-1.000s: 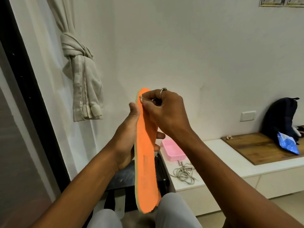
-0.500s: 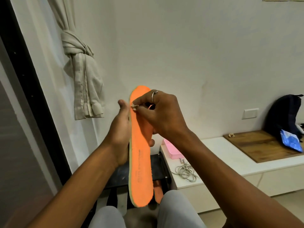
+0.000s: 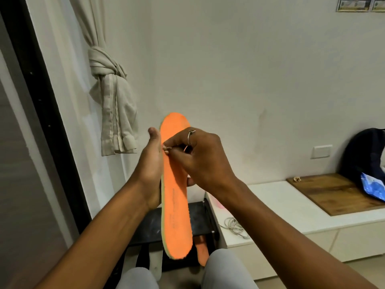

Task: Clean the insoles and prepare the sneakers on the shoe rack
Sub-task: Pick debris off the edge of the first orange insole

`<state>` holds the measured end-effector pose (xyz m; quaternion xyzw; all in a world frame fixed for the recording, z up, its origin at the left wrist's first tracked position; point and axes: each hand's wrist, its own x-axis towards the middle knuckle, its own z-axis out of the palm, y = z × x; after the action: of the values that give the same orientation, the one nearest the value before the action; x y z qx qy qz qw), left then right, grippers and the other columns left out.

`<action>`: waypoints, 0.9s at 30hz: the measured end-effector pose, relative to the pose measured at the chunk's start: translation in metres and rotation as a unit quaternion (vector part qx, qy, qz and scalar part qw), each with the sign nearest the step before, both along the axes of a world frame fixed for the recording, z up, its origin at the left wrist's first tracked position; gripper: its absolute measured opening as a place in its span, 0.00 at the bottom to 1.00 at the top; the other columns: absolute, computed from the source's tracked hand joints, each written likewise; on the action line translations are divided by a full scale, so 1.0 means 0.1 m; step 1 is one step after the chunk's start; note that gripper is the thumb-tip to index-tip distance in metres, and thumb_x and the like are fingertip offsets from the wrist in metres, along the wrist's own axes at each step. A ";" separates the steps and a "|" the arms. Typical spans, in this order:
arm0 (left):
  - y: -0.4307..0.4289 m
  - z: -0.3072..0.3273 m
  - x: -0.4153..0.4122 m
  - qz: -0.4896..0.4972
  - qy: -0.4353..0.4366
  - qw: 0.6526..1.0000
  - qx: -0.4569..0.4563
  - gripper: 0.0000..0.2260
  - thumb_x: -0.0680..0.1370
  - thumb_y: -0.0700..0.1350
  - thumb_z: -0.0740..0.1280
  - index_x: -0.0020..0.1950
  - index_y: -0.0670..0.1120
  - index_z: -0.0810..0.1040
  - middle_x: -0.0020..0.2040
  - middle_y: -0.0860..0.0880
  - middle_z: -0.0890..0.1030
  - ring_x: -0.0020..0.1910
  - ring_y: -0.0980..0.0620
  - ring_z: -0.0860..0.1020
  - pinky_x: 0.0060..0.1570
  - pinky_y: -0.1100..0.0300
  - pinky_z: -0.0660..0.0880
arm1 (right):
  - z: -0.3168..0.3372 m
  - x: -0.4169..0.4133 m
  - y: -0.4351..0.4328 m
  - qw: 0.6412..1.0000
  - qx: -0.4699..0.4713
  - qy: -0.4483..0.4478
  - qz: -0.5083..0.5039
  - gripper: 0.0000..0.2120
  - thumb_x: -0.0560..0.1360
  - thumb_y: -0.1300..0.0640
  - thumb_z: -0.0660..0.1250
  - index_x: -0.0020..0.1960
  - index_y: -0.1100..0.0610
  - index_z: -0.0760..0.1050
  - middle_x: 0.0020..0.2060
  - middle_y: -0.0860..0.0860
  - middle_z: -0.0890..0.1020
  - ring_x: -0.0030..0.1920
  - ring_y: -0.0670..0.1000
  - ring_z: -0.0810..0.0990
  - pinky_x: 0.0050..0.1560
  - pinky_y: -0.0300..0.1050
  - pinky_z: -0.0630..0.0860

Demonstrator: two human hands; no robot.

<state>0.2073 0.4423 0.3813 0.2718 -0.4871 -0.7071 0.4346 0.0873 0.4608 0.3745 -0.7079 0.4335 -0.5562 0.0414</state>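
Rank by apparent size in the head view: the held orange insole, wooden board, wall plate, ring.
1-2. orange insole, wooden board: look alike; the insole is nearer, the board runs out of frame.
3. wall plate.
4. ring.

place: home room | signs: knotted curtain, backpack on low white bench, wall socket
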 end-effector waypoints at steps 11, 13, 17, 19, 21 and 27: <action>0.01 -0.05 -0.06 -0.021 0.021 0.999 -0.016 0.33 0.83 0.66 0.44 0.57 0.50 0.84 0.49 0.48 0.86 0.38 0.49 0.82 0.41 0.53 0.71 | 0.15 -0.15 0.05 0.996 0.087 0.013 0.023 0.05 0.74 0.61 0.75 0.49 0.55 0.86 0.40 0.47 0.85 0.40 0.46 0.85 0.41 0.47 0.84; -0.02 -0.03 -0.03 -0.019 0.031 0.999 0.000 0.36 0.82 0.68 0.43 0.58 0.48 0.85 0.50 0.46 0.86 0.39 0.48 0.82 0.40 0.53 0.72 | 0.16 -0.15 0.08 0.990 0.122 0.012 0.073 0.04 0.74 0.61 0.76 0.48 0.56 0.87 0.40 0.47 0.87 0.40 0.45 0.85 0.45 0.46 0.83; 0.04 -0.03 -0.05 -0.050 0.032 0.998 -0.012 0.34 0.82 0.68 0.43 0.58 0.50 0.84 0.47 0.47 0.85 0.34 0.50 0.80 0.39 0.54 0.68 | 0.14 -0.10 0.02 0.998 0.046 -0.041 -0.001 0.05 0.75 0.61 0.75 0.49 0.54 0.87 0.38 0.42 0.84 0.40 0.45 0.84 0.37 0.45 0.83; 0.08 -0.07 -0.09 -0.053 0.022 0.998 -0.021 0.32 0.82 0.68 0.44 0.60 0.52 0.82 0.45 0.48 0.85 0.34 0.50 0.81 0.37 0.54 0.70 | 0.12 -0.07 -0.01 0.996 -0.019 -0.051 -0.071 0.06 0.75 0.62 0.73 0.50 0.54 0.87 0.39 0.41 0.82 0.42 0.45 0.83 0.37 0.42 0.82; 0.09 -0.09 -0.10 -0.049 0.014 0.998 -0.027 0.31 0.82 0.69 0.46 0.63 0.53 0.81 0.48 0.47 0.85 0.37 0.49 0.81 0.36 0.53 0.72 | 0.12 -0.06 -0.02 0.994 -0.053 -0.030 -0.088 0.07 0.75 0.63 0.73 0.49 0.54 0.87 0.41 0.43 0.84 0.43 0.44 0.82 0.39 0.37 0.80; 0.05 -0.01 -0.05 -0.027 0.033 0.999 -0.003 0.35 0.82 0.68 0.43 0.61 0.48 0.83 0.52 0.48 0.86 0.42 0.47 0.83 0.41 0.52 0.74 | 0.20 -0.16 0.10 0.994 0.086 0.040 0.050 0.03 0.75 0.61 0.75 0.48 0.54 0.86 0.40 0.46 0.84 0.36 0.44 0.82 0.38 0.42 0.81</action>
<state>0.2023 0.4468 0.3802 0.2337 -0.4817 -0.7258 0.4319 0.0713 0.4711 0.3945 -0.7441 0.4449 -0.4856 0.1126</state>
